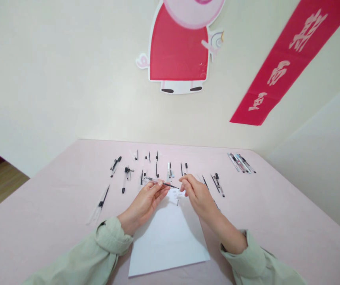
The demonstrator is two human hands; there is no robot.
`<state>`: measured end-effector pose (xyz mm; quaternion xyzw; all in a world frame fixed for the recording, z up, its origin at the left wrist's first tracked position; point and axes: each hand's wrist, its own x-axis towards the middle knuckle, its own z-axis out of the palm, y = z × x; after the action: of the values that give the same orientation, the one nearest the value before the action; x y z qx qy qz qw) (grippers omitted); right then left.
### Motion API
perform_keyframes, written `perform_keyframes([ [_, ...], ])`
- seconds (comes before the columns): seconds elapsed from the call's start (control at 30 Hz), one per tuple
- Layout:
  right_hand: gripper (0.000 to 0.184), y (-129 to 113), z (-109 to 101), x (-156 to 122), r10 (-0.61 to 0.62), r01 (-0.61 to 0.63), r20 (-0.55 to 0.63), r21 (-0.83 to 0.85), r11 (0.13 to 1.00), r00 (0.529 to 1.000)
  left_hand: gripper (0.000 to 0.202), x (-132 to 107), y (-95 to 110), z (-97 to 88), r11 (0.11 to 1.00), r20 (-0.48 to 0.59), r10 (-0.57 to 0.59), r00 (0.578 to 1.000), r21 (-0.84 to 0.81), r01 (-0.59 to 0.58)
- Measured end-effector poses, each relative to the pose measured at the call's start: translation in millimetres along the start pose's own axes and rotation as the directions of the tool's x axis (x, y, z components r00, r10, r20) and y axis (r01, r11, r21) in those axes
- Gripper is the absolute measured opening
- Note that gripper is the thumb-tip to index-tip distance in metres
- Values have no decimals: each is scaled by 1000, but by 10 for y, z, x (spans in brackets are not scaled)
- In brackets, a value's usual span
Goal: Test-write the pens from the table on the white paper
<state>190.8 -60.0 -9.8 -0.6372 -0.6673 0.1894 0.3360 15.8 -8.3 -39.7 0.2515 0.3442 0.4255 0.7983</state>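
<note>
My left hand [148, 201] is closed around a slim pen [165, 183] with a clear barrel and a dark refill, held slantwise above the top of the white paper [170, 241]. The pen's dark end points right toward my right hand [198, 196]. The fingers of that hand are curled and pinched together just beside this end. Whether anything small sits between them is too hard to make out. Small dark marks or bits [176, 196] show on the paper below both hands.
Taken-apart pens, dark refills [156, 169] and caps lie in rows across the pink table [57, 221]. At left are a clear barrel with a refill [101, 204] and some capped pens [116, 166]. A group of pens [241, 163] lies far right, near the wall.
</note>
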Motion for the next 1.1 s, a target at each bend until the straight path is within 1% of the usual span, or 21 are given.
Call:
perform_keyframes([
  [0.07, 17, 66, -33, 11, 12, -9, 31, -97, 995, 999, 12, 52, 48, -25, 999, -49, 36, 998, -16, -37],
  [0.13, 16, 122, -16, -6, -10, 37, 141, -192, 981, 990, 13, 100, 85, -57, 997, -85, 63, 994, -35, -66],
  [0.2, 23, 154, 42, -39, -27, 95, 259, -256, 962, 965, 12, 131, 106, -84, 995, -95, 80, 992, -45, -85],
  [0.27, 26, 162, 110, -67, -1, 114, 335, -318, 941, 942, 11, 142, 112, -99, 995, -89, 86, 992, -47, -91],
  [0.33, 25, 157, 159, -77, 33, 111, 367, -365, 924, 930, 11, 141, 108, -101, 995, -84, 82, 993, -48, -87],
  [0.47, 16, 139, 184, -65, 44, 109, 369, -384, 917, 928, 11, 132, 92, -97, 996, -97, 74, 993, -47, -79],
  [0.57, 13, 136, 176, -58, 48, 105, 352, -403, 909, 935, 10, 133, 87, -97, 996, -94, 76, 993, -40, -80],
  [0.63, 12, 145, 166, -49, 49, 77, 307, -386, 919, 951, 9, 131, 90, -91, 996, -92, 76, 993, -29, -79],
  [0.7, 11, 156, 148, -30, 43, 31, 235, -302, 953, 971, 10, 123, 97, -76, 997, -97, 75, 992, -17, -77],
  [0.77, 11, 155, 125, -2, 16, 5, 144, -145, 989, 989, 11, 109, 104, -55, 997, -100, 77, 992, -9, -78],
  [0.83, 10, 135, 104, 21, -31, 31, 38, 19, 999, 999, 11, 89, 108, -35, 997, -94, 81, 992, -3, -81],
  [0.9, 10, 103, 93, 32, -71, 76, -43, 123, 990, 997, 13, 70, 106, -22, 997, -82, 83, 993, 3, -83],
  [0.97, 10, 70, 92, 30, -92, 102, -71, 163, 981, 993, 15, 56, 98, -16, 997, -69, 81, 994, 9, -81],
  [1.1, 10, 34, 100, 14, -91, 105, -81, 183, 977, 993, 15, 41, 82, -14, 997, -51, 71, 996, 12, -71],
])
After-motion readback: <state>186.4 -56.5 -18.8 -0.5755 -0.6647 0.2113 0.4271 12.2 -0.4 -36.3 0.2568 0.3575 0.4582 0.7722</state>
